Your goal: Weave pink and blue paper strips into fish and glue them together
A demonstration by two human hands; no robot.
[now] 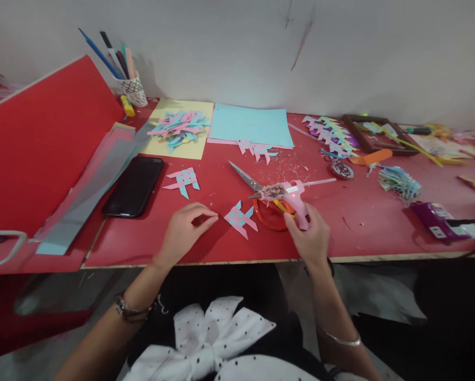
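Observation:
My right hand (313,238) grips the handle of a pink hot glue gun (296,199), its nozzle pointing left and a clear glue stick (320,182) sticking out the back. Under the gun lie scissors (243,176) with orange handles, partly covered. My left hand (182,230) hovers low over the table with thumb and index finger pinched; anything between them is too small to make out. Just right of those fingertips rests a woven pink and blue paper fish (239,218). A second woven paper fish (186,179) lies farther back on the left.
A black phone (134,186) lies left. Behind are a pile of paper strips (180,127), blue sheets (251,124), more woven paper pieces (257,150) and a pen cup (133,91). A purple power strip (438,221) with a plugged cable sits right. The table's front edge (221,262) is near.

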